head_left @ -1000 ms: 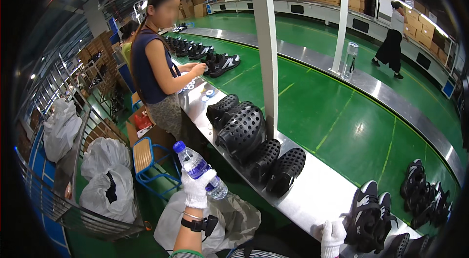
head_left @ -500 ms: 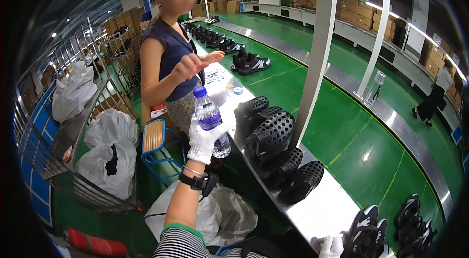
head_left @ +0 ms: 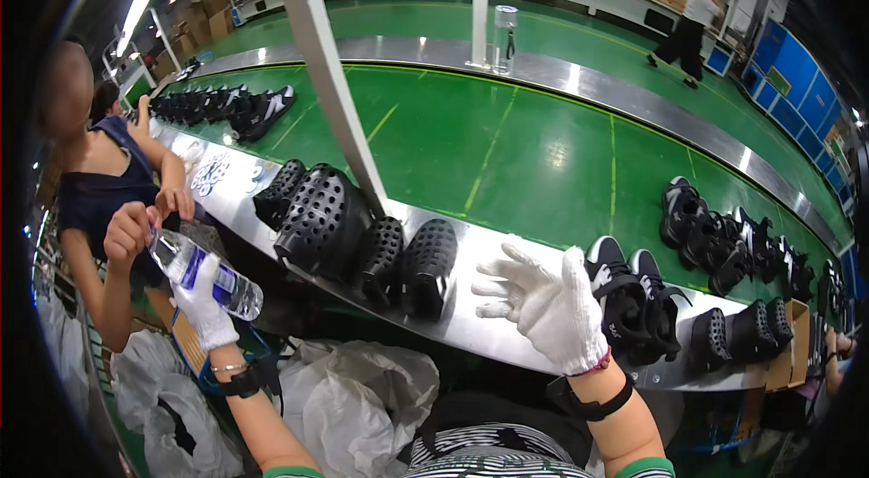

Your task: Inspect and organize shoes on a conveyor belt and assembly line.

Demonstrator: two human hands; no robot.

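Observation:
My left hand (head_left: 205, 297), in a white knit glove, is closed round the middle of a clear water bottle (head_left: 239, 291) with a purple band. The bottle lies tilted, its neck toward a co-worker on the left. That person's hand (head_left: 129, 234) is at the neck end and hides the cap; their other hand (head_left: 176, 203) is just above. My gloved right hand (head_left: 548, 301) is raised over the metal bench (head_left: 471, 283), palm showing, fingers spread, holding nothing. Beside it on the right stands a pair of black-and-white sneakers (head_left: 626, 301).
Black perforated shoe forms (head_left: 326, 215) stand on the bench between my hands. A white post (head_left: 328, 71) rises behind them. Shoes line the green conveyor (head_left: 543, 152) on both sides. White plastic bags (head_left: 358, 396) lie below the bench. A cardboard box (head_left: 790, 347) is at the right end.
The view has swung right. The bottle has tipped from upright to slanted, and the co-worker's hand has come onto its neck. My right hand has risen from the bench with fingers spread.

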